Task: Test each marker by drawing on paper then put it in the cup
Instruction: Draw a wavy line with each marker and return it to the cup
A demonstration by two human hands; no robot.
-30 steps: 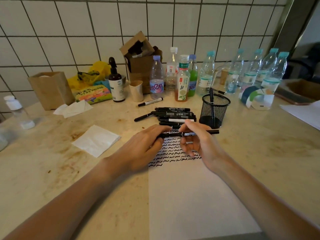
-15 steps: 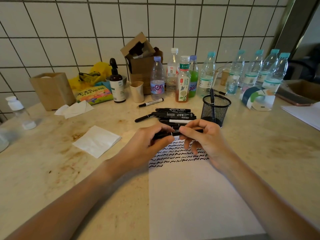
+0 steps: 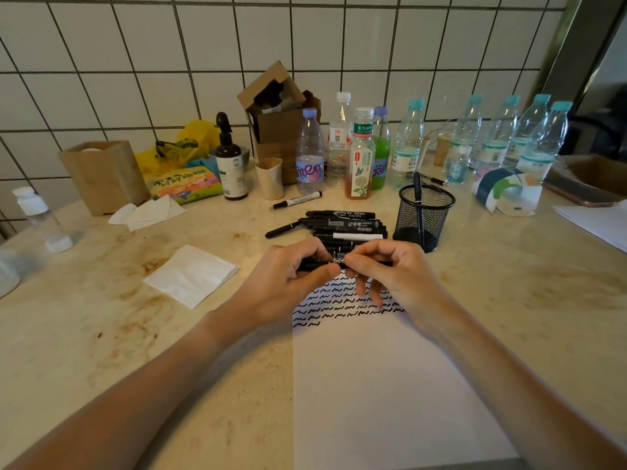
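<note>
- While both hands meet just in front of the mesh cup [image 3: 424, 217], a black marker [image 3: 341, 262] lies level between them, above the top edge of the paper [image 3: 380, 385].
- Left hand [image 3: 288, 279] has its fingers curled round one end of the barrel; right hand [image 3: 390, 273] pinches the other end with thumb and forefinger, the rest of its fingers hanging loose over the squiggles [image 3: 339, 307].
- Whether the cap is on or coming off, I cannot tell; the fingers hide the join.
- It looks light, stiff and smooth-sided, so a pinch near the middle of the barrel should steady it, with a firmer squeeze on the cap end, which probably fits tightly.
- Just left of the cup sits the pile of untested markers [image 3: 342, 225]; inside the cup one marker [image 3: 418, 195] stands upright.
- Judging by that pile, most of the job remains.
- Beyond the cup, bottles [image 3: 407, 144] line the tiled wall.
</note>
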